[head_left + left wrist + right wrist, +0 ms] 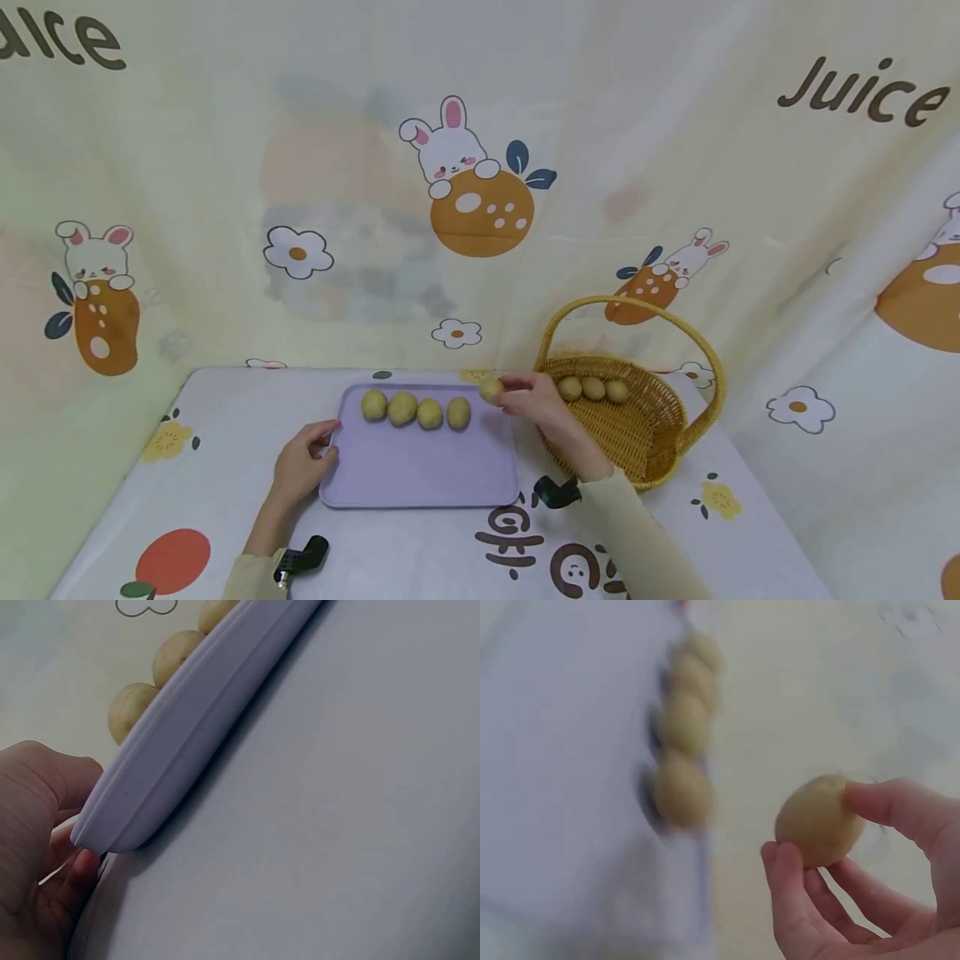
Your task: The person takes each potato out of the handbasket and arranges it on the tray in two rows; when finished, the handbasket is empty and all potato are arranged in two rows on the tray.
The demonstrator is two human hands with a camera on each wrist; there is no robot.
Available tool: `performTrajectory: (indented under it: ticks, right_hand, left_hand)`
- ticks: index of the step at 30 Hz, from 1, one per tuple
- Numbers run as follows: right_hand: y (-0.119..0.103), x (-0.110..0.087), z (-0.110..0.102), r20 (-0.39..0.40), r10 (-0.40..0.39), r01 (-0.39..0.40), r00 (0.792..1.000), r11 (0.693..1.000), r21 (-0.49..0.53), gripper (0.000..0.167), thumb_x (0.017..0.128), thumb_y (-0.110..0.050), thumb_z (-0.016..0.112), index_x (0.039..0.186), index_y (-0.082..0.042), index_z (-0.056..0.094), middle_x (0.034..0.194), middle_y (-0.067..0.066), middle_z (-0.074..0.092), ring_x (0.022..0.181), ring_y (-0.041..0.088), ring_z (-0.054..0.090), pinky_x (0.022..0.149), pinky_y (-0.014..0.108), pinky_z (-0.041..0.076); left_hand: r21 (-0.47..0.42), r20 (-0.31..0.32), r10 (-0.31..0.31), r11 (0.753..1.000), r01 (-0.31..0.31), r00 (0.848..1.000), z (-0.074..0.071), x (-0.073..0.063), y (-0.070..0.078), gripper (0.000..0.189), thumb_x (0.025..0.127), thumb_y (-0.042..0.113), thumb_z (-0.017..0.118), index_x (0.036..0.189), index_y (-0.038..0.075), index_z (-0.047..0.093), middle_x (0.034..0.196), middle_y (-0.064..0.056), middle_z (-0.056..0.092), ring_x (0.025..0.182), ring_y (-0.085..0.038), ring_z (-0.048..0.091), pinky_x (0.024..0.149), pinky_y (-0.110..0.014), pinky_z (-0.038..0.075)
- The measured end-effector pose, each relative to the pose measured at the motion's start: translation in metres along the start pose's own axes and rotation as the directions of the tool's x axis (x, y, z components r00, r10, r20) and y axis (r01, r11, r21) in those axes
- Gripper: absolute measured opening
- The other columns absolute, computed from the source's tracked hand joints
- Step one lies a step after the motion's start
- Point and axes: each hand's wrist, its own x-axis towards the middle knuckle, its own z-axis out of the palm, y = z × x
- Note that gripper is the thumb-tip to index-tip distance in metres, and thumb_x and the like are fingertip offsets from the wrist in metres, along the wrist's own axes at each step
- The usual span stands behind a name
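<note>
My right hand (pixel 534 402) pinches a small round potato (pixel 491 390) between thumb and fingertips, above the far right corner of a lilac tray (pixel 420 483). In the right wrist view this potato (pixel 819 822) is held up in the fingers (pixel 791 889), apart from the others. Several potatoes (pixel 402 408) lie in a row along the tray's far side. At the tray's left edge my left hand (pixel 300 460) grips the rim; in the left wrist view the thumb lies at the rim and fingertips reach below it.
A wicker basket (pixel 645 400) with a tall arched handle stands right of the tray, partly behind the right forearm. Three potatoes (pixel 593 388) show inside near its far left wall. A patterned cloth (pixel 187 475) covers the table, and a printed curtain (pixel 360 167) hangs behind.
</note>
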Motion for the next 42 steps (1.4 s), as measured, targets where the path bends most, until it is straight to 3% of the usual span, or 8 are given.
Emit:
performTrajectory:
  ticks: [8, 12, 17, 26, 31, 34, 38, 42]
  right_hand:
    - [0.013, 0.001, 0.089, 0.138, -0.191, 0.204, 0.972, 0.975, -0.086, 0.040, 0.076, 0.004, 0.076, 0.112, 0.015, 0.064, 0.109, 0.028, 0.066, 0.099, 0.039, 0.065, 0.083, 0.034, 0.055]
    - [0.017, 0.002, 0.125, 0.178, -0.187, 0.200, 0.966, 0.978, -0.060, 0.043, 0.075, 0.006, 0.076, 0.115, 0.015, 0.063, 0.112, 0.026, 0.064, 0.095, 0.037, 0.066, 0.079, 0.030, 0.055]
    - [0.021, 0.005, 0.156, 0.152, -0.151, 0.163, 0.977, 0.984, -0.071, 0.040, 0.075, 0.004, 0.077, 0.113, 0.012, 0.066, 0.108, 0.020, 0.067, 0.086, 0.028, 0.068, 0.070, 0.022, 0.053]
    - [0.028, 0.004, 0.178, 0.198, -0.216, 0.258, 0.956, 0.939, -0.226, 0.041, 0.072, 0.006, 0.077, 0.111, 0.006, 0.067, 0.110, 0.014, 0.066, 0.089, 0.020, 0.065, 0.076, 0.023, 0.051]
    - [0.030, 0.002, 0.185, 0.225, -0.314, 0.367, 0.922, 0.894, -0.256, 0.042, 0.069, 0.011, 0.077, 0.110, 0.007, 0.068, 0.109, 0.017, 0.064, 0.090, 0.023, 0.066, 0.081, 0.028, 0.053]
    - [0.032, 0.001, 0.189, 0.217, -0.342, 0.389, 0.914, 0.892, -0.230, 0.042, 0.068, 0.013, 0.077, 0.108, 0.008, 0.068, 0.108, 0.018, 0.065, 0.089, 0.026, 0.067, 0.081, 0.031, 0.054]
    - [0.035, -0.001, 0.194, 0.184, -0.327, 0.362, 0.927, 0.911, -0.200, 0.047, 0.067, 0.012, 0.079, 0.111, 0.009, 0.066, 0.108, 0.019, 0.063, 0.092, 0.028, 0.067, 0.082, 0.032, 0.055]
    - [0.035, -0.004, 0.189, 0.185, -0.242, 0.277, 0.953, 0.940, -0.197, 0.055, 0.069, 0.003, 0.084, 0.120, 0.004, 0.063, 0.112, 0.016, 0.061, 0.097, 0.026, 0.065, 0.084, 0.031, 0.053]
  left_hand:
    - [-0.001, -0.018, 0.013, 1.000, -0.013, 1.000, 0.001, 0.003, 0.002, 0.042, 0.075, -0.001, 0.071, 0.117, 0.001, 0.070, 0.107, -0.015, 0.068, 0.075, -0.015, 0.058, 0.060, -0.024, 0.043]
    - [-0.002, -0.016, 0.035, 0.999, -0.035, 0.999, 0.002, 0.006, 0.002, 0.042, 0.075, -0.002, 0.072, 0.117, 0.001, 0.070, 0.108, -0.015, 0.068, 0.076, -0.015, 0.059, 0.061, -0.024, 0.043]
    - [-0.020, 0.005, 0.028, 0.999, -0.028, 1.000, 0.003, 0.009, 0.002, 0.043, 0.076, -0.002, 0.071, 0.119, 0.001, 0.069, 0.110, -0.015, 0.068, 0.077, -0.019, 0.060, 0.061, -0.024, 0.043]
    - [-0.025, -0.010, 0.020, 0.999, -0.020, 1.000, 0.001, 0.012, 0.004, 0.043, 0.075, -0.002, 0.072, 0.117, 0.002, 0.070, 0.110, -0.014, 0.068, 0.074, -0.016, 0.059, 0.060, -0.023, 0.043]
    - [-0.020, 0.001, 0.020, 1.000, -0.020, 1.000, -0.001, 0.010, 0.001, 0.043, 0.075, -0.001, 0.072, 0.118, 0.002, 0.069, 0.107, -0.015, 0.067, 0.072, -0.016, 0.058, 0.059, -0.024, 0.043]
    - [-0.010, 0.002, 0.013, 1.000, -0.013, 1.000, -0.002, 0.008, -0.001, 0.042, 0.075, -0.001, 0.071, 0.118, 0.002, 0.069, 0.106, -0.015, 0.067, 0.071, -0.014, 0.057, 0.059, -0.024, 0.043]
    - [-0.006, -0.007, 0.007, 1.000, -0.007, 1.000, -0.002, 0.006, -0.003, 0.042, 0.075, 0.000, 0.071, 0.117, 0.003, 0.070, 0.104, -0.014, 0.067, 0.068, -0.012, 0.056, 0.059, -0.024, 0.043]
    - [-0.014, -0.009, 0.014, 1.000, -0.014, 1.000, -0.002, 0.004, -0.003, 0.043, 0.074, -0.001, 0.072, 0.117, 0.002, 0.070, 0.103, -0.014, 0.068, 0.069, -0.011, 0.056, 0.059, -0.024, 0.043]
